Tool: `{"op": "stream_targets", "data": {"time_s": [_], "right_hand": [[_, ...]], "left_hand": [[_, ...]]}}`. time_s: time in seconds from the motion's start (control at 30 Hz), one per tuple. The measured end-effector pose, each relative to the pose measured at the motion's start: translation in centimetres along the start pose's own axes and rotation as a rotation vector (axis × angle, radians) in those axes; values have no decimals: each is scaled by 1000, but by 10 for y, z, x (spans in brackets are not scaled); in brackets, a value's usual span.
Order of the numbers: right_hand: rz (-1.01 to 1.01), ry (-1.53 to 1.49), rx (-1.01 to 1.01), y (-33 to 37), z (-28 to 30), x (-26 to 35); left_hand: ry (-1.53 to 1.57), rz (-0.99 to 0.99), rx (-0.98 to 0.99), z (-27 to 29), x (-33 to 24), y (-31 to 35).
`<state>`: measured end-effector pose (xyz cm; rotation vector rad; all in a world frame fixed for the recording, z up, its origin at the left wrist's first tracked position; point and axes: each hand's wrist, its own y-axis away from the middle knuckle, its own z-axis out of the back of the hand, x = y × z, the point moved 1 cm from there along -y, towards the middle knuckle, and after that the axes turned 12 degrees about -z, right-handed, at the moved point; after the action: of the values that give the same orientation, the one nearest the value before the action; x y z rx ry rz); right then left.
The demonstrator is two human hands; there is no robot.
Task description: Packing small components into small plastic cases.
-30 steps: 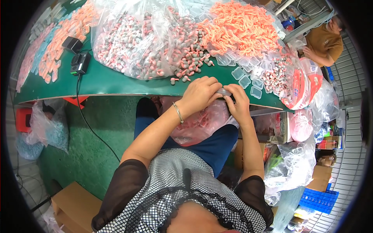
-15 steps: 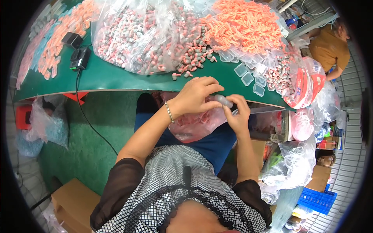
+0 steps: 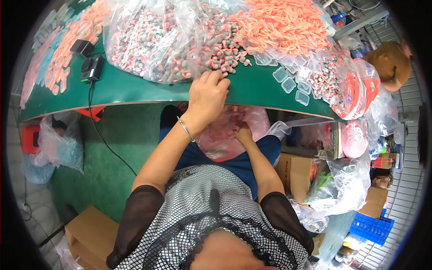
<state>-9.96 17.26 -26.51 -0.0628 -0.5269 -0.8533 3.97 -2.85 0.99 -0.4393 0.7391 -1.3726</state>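
My left hand rests at the near edge of a heap of grey-and-pink earplugs on the green table. Its fingers curl down, closed at the tips; whatever lies under them is hidden. Over my lap sits a pink translucent plastic bag with small pinkish pieces in it. My right hand reaches into the mouth of this bag, fingers bent together, and what they hold cannot be made out. A large clear bag full of earplugs lies beyond my left hand.
Orange cords are piled at the back right, above small clear plastic cases. Orange pieces and a black adapter with its cable lie left. Cardboard boxes stand below. Another person is at far right.
My hands have parted; the small clear case they held together is no longer seen in them. The left moved up to the earplugs, the right down into the pink bag.
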Motion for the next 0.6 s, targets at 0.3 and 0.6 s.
{"op": "stream_targets", "data": {"time_s": [0.3, 0.6], "right_hand": [[241, -398, 5, 60, 235, 105], [386, 456, -680, -19, 286, 100]], "left_hand": [[-80, -7, -14, -11, 6, -1], [65, -184, -105, -15, 5, -9]]}}
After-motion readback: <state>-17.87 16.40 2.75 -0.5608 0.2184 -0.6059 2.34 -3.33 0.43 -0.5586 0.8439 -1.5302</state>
